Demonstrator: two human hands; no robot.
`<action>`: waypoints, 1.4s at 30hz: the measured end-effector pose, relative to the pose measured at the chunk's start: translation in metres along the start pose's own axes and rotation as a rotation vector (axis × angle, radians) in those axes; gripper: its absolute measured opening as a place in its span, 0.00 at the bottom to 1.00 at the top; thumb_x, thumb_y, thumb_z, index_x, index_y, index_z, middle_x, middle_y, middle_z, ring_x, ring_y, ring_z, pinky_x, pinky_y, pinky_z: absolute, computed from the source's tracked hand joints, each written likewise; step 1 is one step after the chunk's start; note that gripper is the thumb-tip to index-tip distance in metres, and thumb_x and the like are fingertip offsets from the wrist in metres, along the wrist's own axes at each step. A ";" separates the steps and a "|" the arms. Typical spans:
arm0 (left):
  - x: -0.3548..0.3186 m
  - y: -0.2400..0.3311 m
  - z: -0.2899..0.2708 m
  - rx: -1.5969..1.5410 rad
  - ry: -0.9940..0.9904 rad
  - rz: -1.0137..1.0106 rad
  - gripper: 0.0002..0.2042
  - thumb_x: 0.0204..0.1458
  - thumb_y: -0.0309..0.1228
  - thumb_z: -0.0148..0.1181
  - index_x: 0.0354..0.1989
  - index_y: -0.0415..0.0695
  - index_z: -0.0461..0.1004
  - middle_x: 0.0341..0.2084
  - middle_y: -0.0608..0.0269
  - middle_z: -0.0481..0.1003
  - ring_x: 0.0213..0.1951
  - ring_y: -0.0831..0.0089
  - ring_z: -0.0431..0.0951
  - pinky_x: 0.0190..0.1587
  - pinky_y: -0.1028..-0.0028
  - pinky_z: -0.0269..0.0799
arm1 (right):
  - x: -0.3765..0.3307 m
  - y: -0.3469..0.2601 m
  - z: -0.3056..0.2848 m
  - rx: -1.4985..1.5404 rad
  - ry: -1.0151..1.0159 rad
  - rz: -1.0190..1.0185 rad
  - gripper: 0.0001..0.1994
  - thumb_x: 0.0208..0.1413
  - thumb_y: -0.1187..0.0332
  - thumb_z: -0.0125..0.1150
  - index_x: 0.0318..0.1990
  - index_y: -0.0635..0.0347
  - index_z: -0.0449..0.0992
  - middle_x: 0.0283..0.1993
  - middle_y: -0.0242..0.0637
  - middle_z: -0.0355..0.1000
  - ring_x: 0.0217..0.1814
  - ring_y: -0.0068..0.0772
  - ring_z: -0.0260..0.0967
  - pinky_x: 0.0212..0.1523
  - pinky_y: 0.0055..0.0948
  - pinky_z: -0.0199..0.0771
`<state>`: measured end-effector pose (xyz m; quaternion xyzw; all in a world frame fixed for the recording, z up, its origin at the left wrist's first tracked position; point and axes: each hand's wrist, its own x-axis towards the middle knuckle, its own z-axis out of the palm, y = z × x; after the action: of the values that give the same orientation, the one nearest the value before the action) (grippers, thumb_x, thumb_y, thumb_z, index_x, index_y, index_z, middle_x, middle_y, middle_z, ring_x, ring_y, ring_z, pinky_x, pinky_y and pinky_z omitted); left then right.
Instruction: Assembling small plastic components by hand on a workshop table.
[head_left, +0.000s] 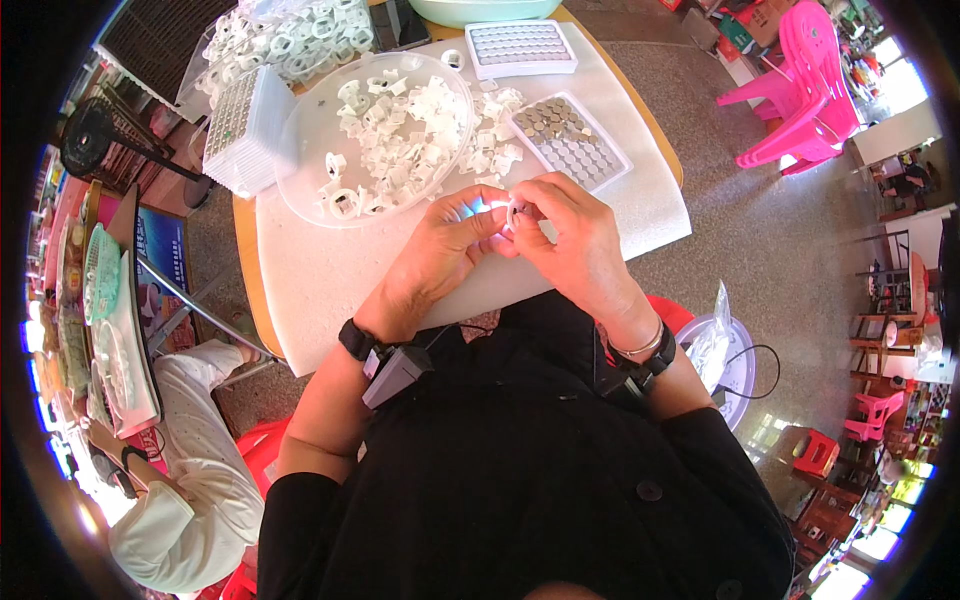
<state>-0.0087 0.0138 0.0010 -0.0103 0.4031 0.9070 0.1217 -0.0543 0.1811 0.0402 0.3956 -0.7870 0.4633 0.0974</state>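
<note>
Pinching a white plastic-looking piece (514,213) (mostly hidden) between left hand (447,243) and right hand (577,240), together above matte sheeting (325,275).

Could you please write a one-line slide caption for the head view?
Left hand and right hand hold a small white part near a round tray of white pieces.

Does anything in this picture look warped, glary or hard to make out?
Head view: wide-lens bending, with the table's edges curved; head view: bluish-white glow between the left hand and right hand, making the small white piece there hard to read; head view: bright window at upper right, washed out to white.
</note>
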 end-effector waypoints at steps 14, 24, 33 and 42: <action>0.000 0.003 0.002 -0.021 -0.019 -0.001 0.11 0.59 0.29 0.53 0.46 0.36 0.70 0.37 0.59 0.73 0.35 0.72 0.75 0.40 0.75 0.73 | -0.003 -0.001 -0.007 0.036 -0.001 0.010 0.12 0.43 0.75 0.64 0.37 0.60 0.70 0.42 0.40 0.66 0.46 0.47 0.66 0.45 0.39 0.67; 0.000 0.002 0.006 -0.010 0.011 0.007 0.11 0.59 0.27 0.52 0.47 0.36 0.70 0.37 0.61 0.73 0.37 0.75 0.74 0.41 0.75 0.72 | 0.000 0.001 -0.005 -0.076 -0.003 -0.094 0.11 0.40 0.74 0.64 0.32 0.57 0.70 0.40 0.37 0.65 0.44 0.42 0.64 0.43 0.37 0.64; -0.005 0.012 0.001 0.004 -0.068 -0.091 0.14 0.63 0.38 0.46 0.44 0.37 0.69 0.25 0.60 0.73 0.21 0.78 0.72 0.15 0.81 0.62 | 0.007 -0.002 -0.018 0.427 -0.127 0.358 0.08 0.54 0.71 0.58 0.41 0.62 0.74 0.31 0.33 0.72 0.29 0.21 0.67 0.28 0.20 0.66; -0.005 0.008 0.020 0.103 0.045 -0.008 0.13 0.62 0.33 0.47 0.49 0.37 0.68 0.34 0.59 0.74 0.28 0.76 0.74 0.25 0.79 0.70 | 0.000 0.006 -0.017 0.797 -0.007 0.737 0.07 0.54 0.72 0.56 0.35 0.66 0.76 0.24 0.31 0.72 0.21 0.16 0.63 0.22 0.17 0.62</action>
<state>-0.0037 0.0221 0.0210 -0.0262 0.4517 0.8842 0.1165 -0.0621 0.1961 0.0454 0.1013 -0.6373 0.7279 -0.2318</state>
